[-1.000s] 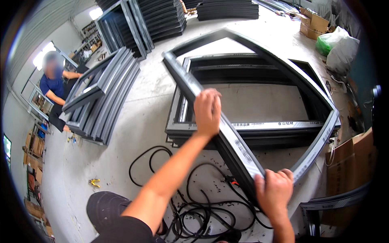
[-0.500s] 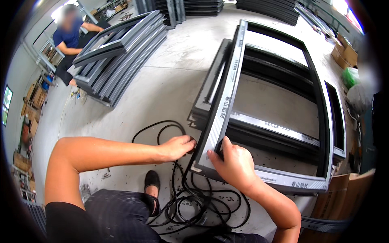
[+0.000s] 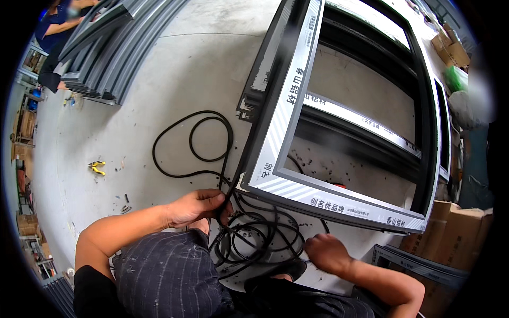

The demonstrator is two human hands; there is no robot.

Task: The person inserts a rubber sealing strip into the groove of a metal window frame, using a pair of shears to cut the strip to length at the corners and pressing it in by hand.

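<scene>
At the near left corner of a metal window frame (image 3: 275,130), my left hand (image 3: 199,208) is closed on a black rubber strip (image 3: 222,180). That strip runs from loops on the floor up along the frame's left outer edge. White printed protective film covers the frame's upper faces, and it lies on further dark frames. My right hand (image 3: 330,255) is just below the near edge of the frame, apart from it. Its fingers curl and are blurred, so what they hold, if anything, cannot be made out. More of the strip lies coiled between my feet.
A stack of grey frames (image 3: 114,53) stands at the far left beside another person (image 3: 58,26). Yellow-handled pliers (image 3: 97,167) lie on the floor at left. Cardboard boxes (image 3: 442,233) and a film-covered metal profile (image 3: 419,265) are at the right. Small black scraps litter the floor.
My right hand has left the frame's corner and moved down toward me. My left hand has moved down and left, now gripping the strip. The view has tilted downward.
</scene>
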